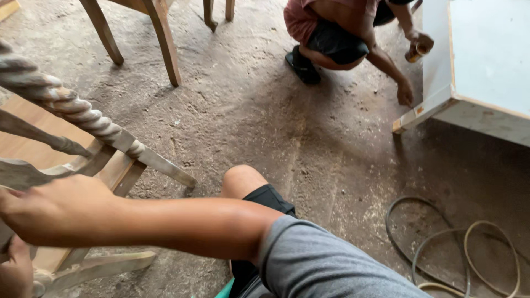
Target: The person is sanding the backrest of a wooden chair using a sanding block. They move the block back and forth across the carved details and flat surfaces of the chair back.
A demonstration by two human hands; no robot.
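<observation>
Right hand (52, 209) laid across the pale carved chair frame (66, 143) tipped on the floor (265, 127), steadying it, fingers' grip hidden; left hand (15, 270) low beside, grip unclear; beyond, crouching person (342, 27) at white cabinet (480, 60).

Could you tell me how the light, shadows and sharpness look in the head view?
In the head view, soft daylight, no glare; the white cabinet casts a dim shadow on the dusty floor; the right hand on the carved chair looks slightly motion-soft, the left hand is cut by the frame's edge; the crouching person and hose are sharper.
</observation>
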